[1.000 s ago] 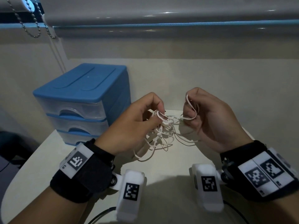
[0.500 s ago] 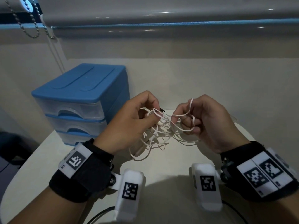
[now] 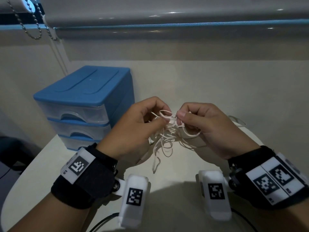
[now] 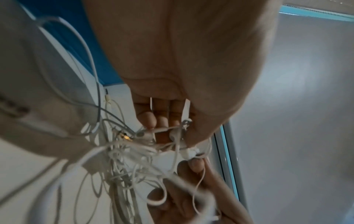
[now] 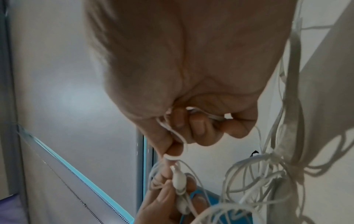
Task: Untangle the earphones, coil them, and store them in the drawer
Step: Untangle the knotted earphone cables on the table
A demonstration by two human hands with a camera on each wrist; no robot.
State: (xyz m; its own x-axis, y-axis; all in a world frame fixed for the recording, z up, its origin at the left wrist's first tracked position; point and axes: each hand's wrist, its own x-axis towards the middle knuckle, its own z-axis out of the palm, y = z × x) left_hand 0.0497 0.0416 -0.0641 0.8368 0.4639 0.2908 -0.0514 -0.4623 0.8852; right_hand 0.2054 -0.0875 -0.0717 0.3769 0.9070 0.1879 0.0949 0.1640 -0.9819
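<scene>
Hard to trace in any view: the white earphone cords (image 3: 168,133), a dense tangle of loops at frame centre, single strands lost among their own shadows on the pale tabletop (image 3: 93,166). Earbuds and plug impossible to pick out from the head view; in the left wrist view, a small white inline piece (image 4: 189,153) pressed against a fingertip, the lower strands blurred. Forearms cut off at the bottom edge of the head view. Wrist views mostly filled by palm, fingertips only partly visible.

Held above the tabletop, between both hands, at centre of the head frame: the knot of the tangle. Left hand (image 3: 133,128), centre left, fingers curled, thumb and forefinger pinching the cords at the knot. Right hand (image 3: 210,128), centre right, likewise curled, thumb and forefinger pinching a strand just beside the left fingertips, another loop running through its lower fingers (image 5: 197,125). Remaining loops hanging below the hands, the lowest apparently reaching the tabletop.

At left of the head frame, well apart from the hands: a blue three-drawer plastic cabinet (image 3: 87,104), all clear drawers pushed in.
</scene>
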